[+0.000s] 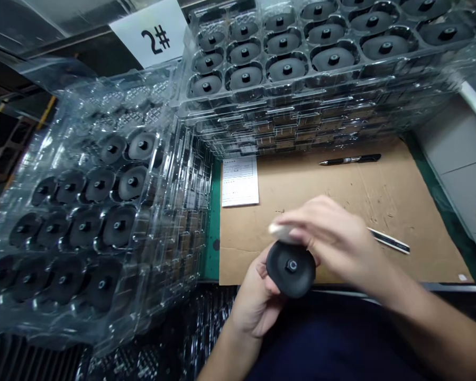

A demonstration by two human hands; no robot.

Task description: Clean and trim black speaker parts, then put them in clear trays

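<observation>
Left hand [254,304], grip closed around the edge of a black disc [280,278], held at 6 o'clock over the cardboard sheet [400,211]. Disc's central stud faces up toward the camera, along its short axis. Right hand [329,238], fingers curled, pinches a white wad [280,230], blurred, at the disc's upper rim. Transparent plastic trays [238,108] of similar discs at 9 and 12 o'clock; black pen [351,159] at 1 o'clock.

Matte black disc [290,270] against a blurred, probably whitish cloth [278,229]
</observation>
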